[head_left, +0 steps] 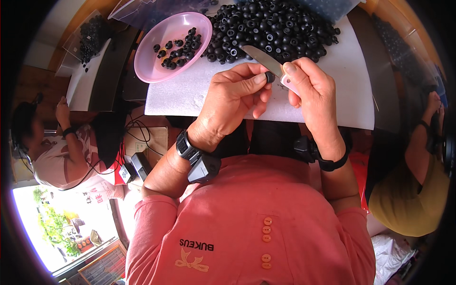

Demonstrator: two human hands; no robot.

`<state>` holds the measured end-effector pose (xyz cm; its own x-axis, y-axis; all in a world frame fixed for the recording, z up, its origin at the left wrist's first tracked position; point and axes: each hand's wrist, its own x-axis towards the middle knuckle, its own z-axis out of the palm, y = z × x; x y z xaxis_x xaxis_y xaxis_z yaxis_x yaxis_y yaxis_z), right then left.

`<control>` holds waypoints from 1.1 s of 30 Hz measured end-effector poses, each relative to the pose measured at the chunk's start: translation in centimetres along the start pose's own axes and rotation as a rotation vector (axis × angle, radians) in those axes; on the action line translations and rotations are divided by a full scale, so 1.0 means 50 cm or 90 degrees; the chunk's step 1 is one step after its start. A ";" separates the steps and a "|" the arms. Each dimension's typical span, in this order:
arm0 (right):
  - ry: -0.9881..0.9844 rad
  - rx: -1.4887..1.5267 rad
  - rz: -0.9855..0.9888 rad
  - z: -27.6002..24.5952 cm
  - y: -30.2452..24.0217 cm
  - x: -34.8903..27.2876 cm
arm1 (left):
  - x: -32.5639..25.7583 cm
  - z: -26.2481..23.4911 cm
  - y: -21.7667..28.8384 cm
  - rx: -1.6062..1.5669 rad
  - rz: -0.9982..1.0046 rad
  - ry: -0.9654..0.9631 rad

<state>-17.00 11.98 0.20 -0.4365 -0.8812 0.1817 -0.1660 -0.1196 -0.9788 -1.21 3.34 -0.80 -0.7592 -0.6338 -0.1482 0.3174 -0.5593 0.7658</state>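
Observation:
Between the thumb and fingers of my left hand is a small round black part. My right hand is closed round the pale pink handle of a small knife. Its blade points up and to the left, passing just above the black part; I cannot tell whether it touches. Beyond my hands lies a large heap of similar black parts, several with a hole or cup in one side. At the left a pink plate carries a smaller group of black parts.
A white foam sheet covers the work table under the heap. Clear plastic bags lie at the far side. To the left a person sits by another table; at the right is another person. Cables hang beside a cardboard box.

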 end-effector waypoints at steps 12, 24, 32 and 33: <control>-0.009 -0.030 -0.046 0.000 0.010 -0.006 | 0.000 -0.002 -0.001 0.035 -0.005 -0.002; -0.036 -0.100 -0.144 -0.007 0.026 -0.013 | -0.010 0.005 0.002 0.064 -0.023 0.046; -0.157 -0.109 -0.192 -0.025 0.024 -0.014 | -0.015 -0.001 0.000 0.059 -0.039 0.022; -0.181 -0.137 -0.222 -0.027 0.027 -0.016 | -0.012 0.000 0.005 0.061 -0.029 0.014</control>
<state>-18.06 13.15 -1.12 -0.0684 -0.8988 0.4330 -0.4511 -0.3592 -0.8170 -0.70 3.58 -0.53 -0.7586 -0.6212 -0.1967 0.2270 -0.5349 0.8139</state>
